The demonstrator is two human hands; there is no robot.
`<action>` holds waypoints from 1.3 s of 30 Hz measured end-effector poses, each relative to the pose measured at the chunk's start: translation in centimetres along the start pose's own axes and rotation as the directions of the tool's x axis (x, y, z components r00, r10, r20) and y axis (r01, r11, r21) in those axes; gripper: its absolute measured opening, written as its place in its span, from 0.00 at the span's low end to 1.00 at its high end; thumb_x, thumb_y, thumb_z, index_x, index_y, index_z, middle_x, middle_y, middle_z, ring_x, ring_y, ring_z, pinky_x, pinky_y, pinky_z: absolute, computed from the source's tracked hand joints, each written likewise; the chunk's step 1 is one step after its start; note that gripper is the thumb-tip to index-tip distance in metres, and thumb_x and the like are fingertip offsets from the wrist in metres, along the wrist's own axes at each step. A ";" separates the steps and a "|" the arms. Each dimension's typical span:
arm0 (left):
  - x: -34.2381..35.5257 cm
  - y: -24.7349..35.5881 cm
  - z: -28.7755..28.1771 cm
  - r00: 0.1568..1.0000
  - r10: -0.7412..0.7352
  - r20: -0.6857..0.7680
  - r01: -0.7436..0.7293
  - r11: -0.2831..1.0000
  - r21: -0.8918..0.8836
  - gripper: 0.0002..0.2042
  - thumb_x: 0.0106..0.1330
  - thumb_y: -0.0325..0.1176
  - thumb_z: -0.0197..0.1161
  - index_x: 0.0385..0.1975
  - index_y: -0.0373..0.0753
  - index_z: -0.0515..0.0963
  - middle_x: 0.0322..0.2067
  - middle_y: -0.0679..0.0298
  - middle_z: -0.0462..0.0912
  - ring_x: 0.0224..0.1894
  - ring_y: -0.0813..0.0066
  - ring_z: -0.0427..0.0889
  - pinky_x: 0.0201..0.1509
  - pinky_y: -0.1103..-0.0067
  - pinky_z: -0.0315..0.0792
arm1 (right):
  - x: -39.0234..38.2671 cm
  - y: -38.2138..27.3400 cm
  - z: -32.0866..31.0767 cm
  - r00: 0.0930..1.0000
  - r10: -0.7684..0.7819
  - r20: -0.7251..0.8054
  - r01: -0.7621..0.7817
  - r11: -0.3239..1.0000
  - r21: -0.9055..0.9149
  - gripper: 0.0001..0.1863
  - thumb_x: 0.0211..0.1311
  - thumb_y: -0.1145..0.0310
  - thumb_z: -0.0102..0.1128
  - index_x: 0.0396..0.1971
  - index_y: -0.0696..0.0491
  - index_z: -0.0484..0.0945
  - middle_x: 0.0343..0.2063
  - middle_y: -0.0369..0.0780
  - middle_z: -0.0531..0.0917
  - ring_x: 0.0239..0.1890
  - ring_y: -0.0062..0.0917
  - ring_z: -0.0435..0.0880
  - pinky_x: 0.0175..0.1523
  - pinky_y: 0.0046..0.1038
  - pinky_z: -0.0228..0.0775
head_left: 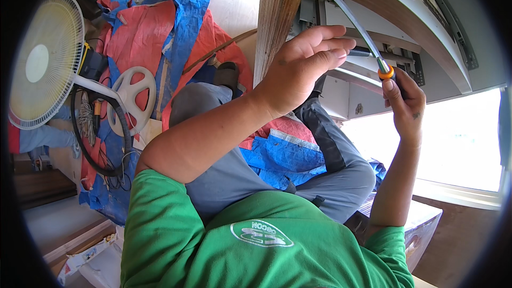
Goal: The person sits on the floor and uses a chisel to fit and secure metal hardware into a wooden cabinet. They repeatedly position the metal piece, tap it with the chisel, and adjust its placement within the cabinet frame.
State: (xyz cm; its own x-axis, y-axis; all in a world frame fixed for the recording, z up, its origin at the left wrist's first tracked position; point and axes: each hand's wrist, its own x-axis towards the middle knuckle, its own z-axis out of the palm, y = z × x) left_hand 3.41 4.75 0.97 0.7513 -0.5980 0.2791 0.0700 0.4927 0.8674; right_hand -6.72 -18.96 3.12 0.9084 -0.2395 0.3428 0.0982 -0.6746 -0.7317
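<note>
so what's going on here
Someone in a green T-shirt sits with legs bent, gripping a screwdriver by its handle in the right hand. Its long shaft slants up towards a cabinet frame; whether the tip touches anything is unclear. The left hand is raised with fingers extended, apparently holding nothing. A fan stands off to the left.

A makeshift indoor worksite, judging by the tarpaulin (140, 32), wooden post (276, 13) and cables (86, 113)
</note>
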 end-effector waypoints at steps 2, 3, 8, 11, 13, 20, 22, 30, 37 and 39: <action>0.0 -0.1 -0.1 1.000 0.017 0.019 -0.017 0.999 0.028 0.24 0.74 0.32 0.52 0.68 0.29 0.65 0.60 0.50 0.79 0.64 0.66 0.76 0.70 0.73 0.64 | 0.2 -0.1 -0.1 1.000 -0.011 0.024 0.011 1.000 0.000 0.29 0.63 0.48 0.71 0.48 0.61 0.84 0.25 0.38 0.83 0.25 0.18 0.76 0.31 0.22 0.66; 0.0 -0.2 0.0 1.000 0.003 0.017 -0.003 1.000 0.028 0.24 0.74 0.32 0.52 0.67 0.29 0.65 0.60 0.50 0.79 0.64 0.66 0.76 0.70 0.73 0.64 | 0.3 -0.2 -0.1 1.000 0.008 0.023 -0.008 1.000 -0.031 0.29 0.63 0.48 0.71 0.48 0.61 0.84 0.26 0.38 0.83 0.25 0.18 0.77 0.31 0.22 0.67; 0.1 -0.7 0.1 1.000 -0.022 -0.008 0.022 1.000 0.021 0.22 0.74 0.32 0.52 0.65 0.30 0.68 0.59 0.50 0.80 0.63 0.66 0.77 0.70 0.73 0.65 | 1.2 -0.6 0.4 0.997 -0.073 0.041 0.076 0.994 -0.083 0.28 0.64 0.49 0.71 0.48 0.62 0.84 0.27 0.40 0.84 0.29 0.22 0.81 0.35 0.24 0.71; 0.2 -0.8 0.0 1.000 -0.015 -0.023 0.015 1.000 0.015 0.21 0.74 0.31 0.52 0.64 0.31 0.69 0.58 0.50 0.81 0.63 0.66 0.77 0.70 0.73 0.65 | 1.3 -0.7 0.6 0.996 -0.082 0.036 0.084 0.994 -0.069 0.26 0.67 0.52 0.69 0.50 0.62 0.83 0.25 0.36 0.81 0.25 0.16 0.75 0.30 0.20 0.66; 0.2 -0.8 0.0 1.000 -0.008 -0.017 0.008 1.000 0.013 0.21 0.75 0.32 0.51 0.64 0.31 0.69 0.58 0.50 0.81 0.63 0.67 0.77 0.70 0.73 0.65 | 1.3 -0.7 0.6 0.997 -0.065 0.048 0.067 0.996 -0.051 0.26 0.66 0.52 0.69 0.50 0.62 0.83 0.26 0.36 0.82 0.25 0.16 0.76 0.30 0.20 0.67; 0.3 -1.0 0.0 1.000 -0.009 -0.028 0.009 1.000 0.017 0.20 0.76 0.33 0.51 0.63 0.30 0.69 0.57 0.50 0.82 0.62 0.66 0.78 0.70 0.73 0.65 | 1.3 -0.5 1.0 0.999 -0.024 0.034 0.025 1.000 -0.016 0.28 0.64 0.49 0.70 0.47 0.62 0.84 0.28 0.40 0.84 0.31 0.21 0.81 0.37 0.24 0.72; 0.3 -1.0 -0.1 1.000 0.001 -0.028 0.000 1.000 0.019 0.19 0.77 0.33 0.51 0.63 0.30 0.69 0.56 0.50 0.82 0.62 0.66 0.78 0.70 0.73 0.65 | 1.2 -0.4 1.1 0.999 -0.018 0.046 0.018 1.000 0.009 0.28 0.64 0.49 0.71 0.47 0.62 0.84 0.28 0.40 0.84 0.31 0.20 0.81 0.37 0.24 0.71; 0.5 -1.1 -0.2 0.999 0.005 -0.035 -0.005 1.000 0.003 0.19 0.77 0.34 0.52 0.62 0.30 0.70 0.55 0.50 0.82 0.61 0.66 0.78 0.70 0.73 0.65 | 1.2 -0.3 1.1 0.999 0.025 0.031 -0.026 0.999 0.029 0.29 0.63 0.48 0.71 0.47 0.62 0.84 0.28 0.40 0.84 0.32 0.20 0.80 0.38 0.24 0.71; 0.3 -1.1 -0.3 0.998 0.037 -0.050 -0.036 0.999 0.030 0.19 0.77 0.34 0.53 0.61 0.30 0.71 0.55 0.50 0.83 0.60 0.66 0.79 0.68 0.73 0.66 | 1.0 0.5 1.1 0.999 -0.015 0.050 0.014 0.999 0.031 0.27 0.65 0.51 0.71 0.47 0.62 0.84 0.27 0.38 0.84 0.27 0.18 0.78 0.33 0.23 0.70; 0.3 -0.6 -0.5 0.996 0.074 -0.056 -0.065 0.987 0.147 0.18 0.76 0.32 0.55 0.60 0.30 0.71 0.53 0.51 0.83 0.60 0.66 0.79 0.66 0.72 0.69 | 0.2 1.1 0.8 0.998 0.018 0.062 -0.022 0.997 0.068 0.26 0.66 0.51 0.70 0.47 0.62 0.84 0.26 0.36 0.82 0.25 0.16 0.76 0.31 0.22 0.69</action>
State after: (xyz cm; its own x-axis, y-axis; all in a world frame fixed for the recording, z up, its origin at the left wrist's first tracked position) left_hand 3.90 4.56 0.30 0.7902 -0.5233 0.3191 -0.0764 0.4324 0.8984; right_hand -6.09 -19.22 1.91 0.9335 -0.2079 0.2921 0.1052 -0.6201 -0.7774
